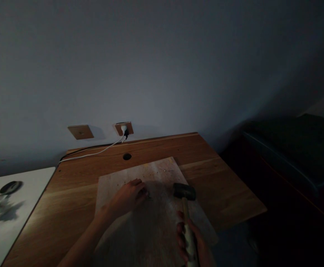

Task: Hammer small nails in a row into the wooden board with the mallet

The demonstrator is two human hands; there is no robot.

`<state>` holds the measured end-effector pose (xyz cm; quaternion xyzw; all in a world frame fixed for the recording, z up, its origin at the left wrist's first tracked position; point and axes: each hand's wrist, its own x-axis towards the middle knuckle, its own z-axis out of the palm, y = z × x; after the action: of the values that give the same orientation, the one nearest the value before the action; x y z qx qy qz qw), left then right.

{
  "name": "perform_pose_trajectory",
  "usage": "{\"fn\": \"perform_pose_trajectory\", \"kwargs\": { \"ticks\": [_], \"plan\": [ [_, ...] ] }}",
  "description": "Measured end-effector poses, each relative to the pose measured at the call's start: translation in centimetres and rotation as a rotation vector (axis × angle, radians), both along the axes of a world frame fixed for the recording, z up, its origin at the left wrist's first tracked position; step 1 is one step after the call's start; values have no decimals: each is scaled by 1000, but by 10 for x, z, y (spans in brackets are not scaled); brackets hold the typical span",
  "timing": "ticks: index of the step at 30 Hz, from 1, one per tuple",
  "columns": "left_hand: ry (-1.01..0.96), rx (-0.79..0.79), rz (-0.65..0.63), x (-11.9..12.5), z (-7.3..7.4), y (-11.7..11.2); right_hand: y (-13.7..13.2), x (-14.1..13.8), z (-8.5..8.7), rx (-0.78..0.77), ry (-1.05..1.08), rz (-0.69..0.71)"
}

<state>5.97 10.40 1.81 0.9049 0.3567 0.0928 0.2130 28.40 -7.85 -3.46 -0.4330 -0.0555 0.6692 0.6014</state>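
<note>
My right hand (193, 243) is wrapped round the pale handle of a mallet (184, 191) with a dark head, held just above a light board (162, 170) on the wooden desk (206, 163). My left hand (130, 194) rests on the board, its fingers pinched together round something small and dark near the fingertips; the dim light keeps me from naming it. The mallet head hangs a little to the right of those fingertips.
A white cable (95, 152) runs along the desk's back edge to a wall socket (124, 128). A round hole (127, 156) sits in the desk. A white surface (8, 215) with a dark object lies left. Dark furniture (290, 155) stands right.
</note>
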Motion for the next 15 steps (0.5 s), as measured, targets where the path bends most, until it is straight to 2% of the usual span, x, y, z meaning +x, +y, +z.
{"fn": "perform_pose_trajectory", "kwargs": {
  "ticks": [5,15],
  "plan": [
    [8,-16,19,4,3,-10,1,-2,6,-69,-23,-16],
    [-46,-74,-85,22,-5,-12,0,-3,10,-98,-37,-12]
  ]
}}
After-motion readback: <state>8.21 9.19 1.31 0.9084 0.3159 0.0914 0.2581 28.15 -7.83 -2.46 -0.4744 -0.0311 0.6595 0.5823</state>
